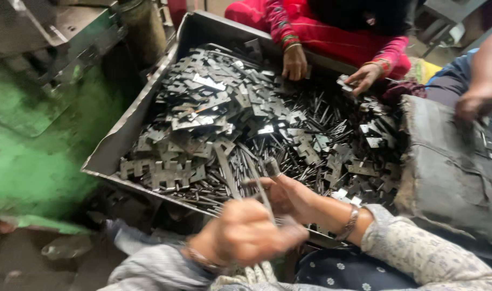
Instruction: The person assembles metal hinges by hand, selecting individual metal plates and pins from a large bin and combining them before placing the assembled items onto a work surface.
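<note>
Thin metal strips [257,183] are what I have in hand: a small bundle of long, narrow pieces rising from my fists toward the tray, their long axis running up and slightly left, away from my body. From the head camera, my left hand [246,234] is closed in a fist around the lower ends of the strips, low in the picture and nearest me. My right hand [289,196] sits just beyond it, touching the same bundle higher up, fingers curled around the strips, thumb pressed near the upper end. So the right hand is the nearer one to the free tips and to the heap.

The strips point straight into the metal tray [122,140], which lies directly ahead of both hands and is piled with stamped flat plates [203,108] on the left and loose dark strips [310,118] toward the right. To the left of the tray stands a green machine body [36,140].

Across the tray a person in a red garment has both hands [294,62] down in the pile. Another person's hand [477,99] rests on a dark grey sack [445,167] at the right.
</note>
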